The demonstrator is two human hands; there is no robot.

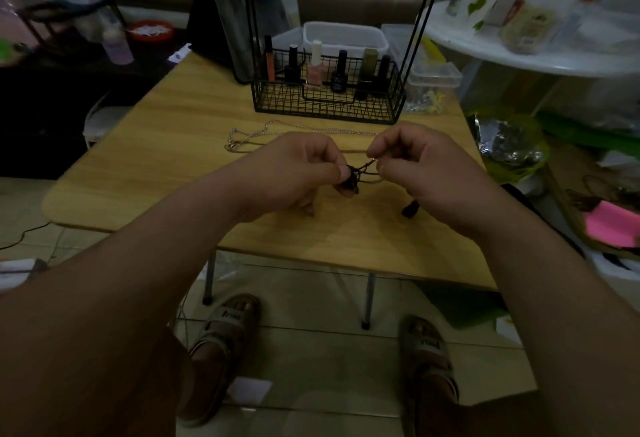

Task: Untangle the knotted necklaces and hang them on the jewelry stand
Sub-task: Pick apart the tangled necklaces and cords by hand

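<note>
A dark knotted necklace [356, 173] hangs between my two hands above the wooden table [166, 159]. My left hand [294, 173] pinches the tangled dark clump with thumb and forefinger. My right hand [415, 166] pinches the cord at a small metal ring close to the knot. A dark pendant or end piece [411, 209] dangles below my right hand. A silver chain necklace [263, 133] lies loose on the table just behind my hands. The black wire jewelry stand [329, 104] stands at the table's far side, its two thin uprights [420, 20] rising out of view.
The stand's wire basket holds several nail polish bottles [315, 65]. Clear plastic boxes [433, 79] sit behind and to the right of it. A cluttered white round shelf [519, 52] is at the right, bags lie on the floor at the right. My sandalled feet [225, 332] are under the table's near edge.
</note>
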